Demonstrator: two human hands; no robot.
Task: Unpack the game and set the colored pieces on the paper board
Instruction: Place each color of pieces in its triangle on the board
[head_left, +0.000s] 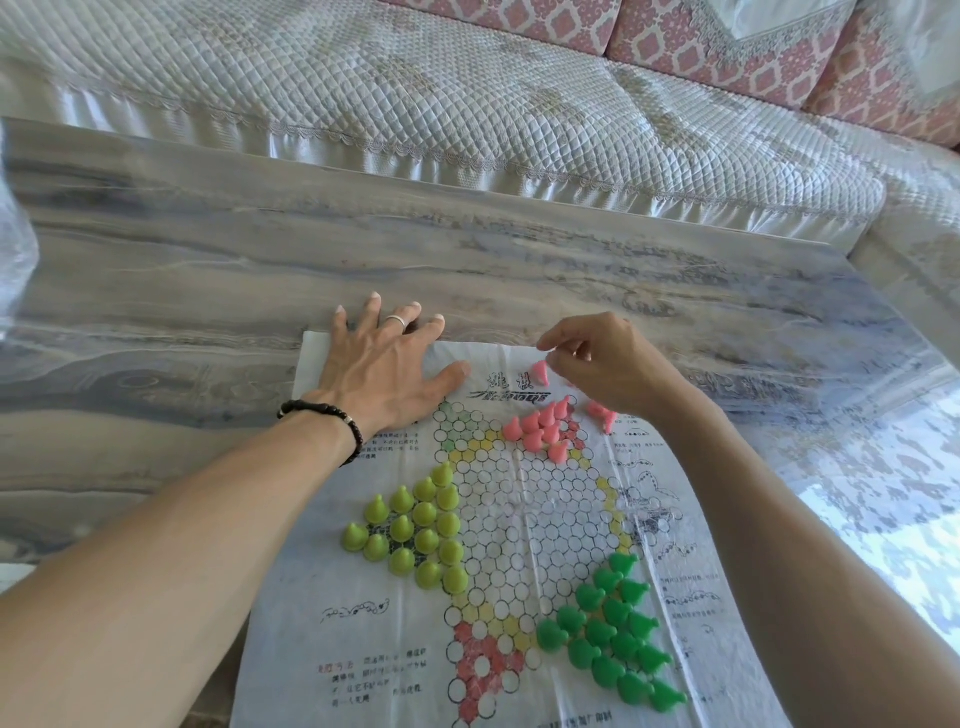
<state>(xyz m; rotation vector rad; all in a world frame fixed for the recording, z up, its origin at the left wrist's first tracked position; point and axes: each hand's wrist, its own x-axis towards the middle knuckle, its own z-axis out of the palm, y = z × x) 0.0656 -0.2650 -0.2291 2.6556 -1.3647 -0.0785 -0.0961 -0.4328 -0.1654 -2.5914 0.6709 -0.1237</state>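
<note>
Left hand (387, 366): flat and spread wide, fingers straight, palm pressing the far left corner of the paper board (363, 639); fingertips reach past the paper's edge onto the table (208, 270). A ring (395, 320) sits on one finger and a dark bead bracelet (332, 418) circles the wrist.

Right hand (605, 364): fingers curled in, hovering over the board's far edge just to the right of the left hand. Whether the fingertips actually pinch anything I cannot tell.

Single pink piece (540, 372): standing on the paper right at the right hand's fingertips (touching or only close is unclear).

Pink pieces (540, 428): a tight cluster on the board's far point, just nearer the person than the right hand; a couple of loose pink ones (602, 413) lie under the right wrist.

Yellow-green pieces (415, 530): a triangular group on the board's left point, beside the left forearm.

Dark green pieces (613, 634): a triangular group on the board's near right point, beside the right forearm.

Paper board: creased, printed with a hexagonal field of circles, lying flat on the table under both arms.

Beyond the hands: a sofa with a quilted cover (467, 93).
</note>
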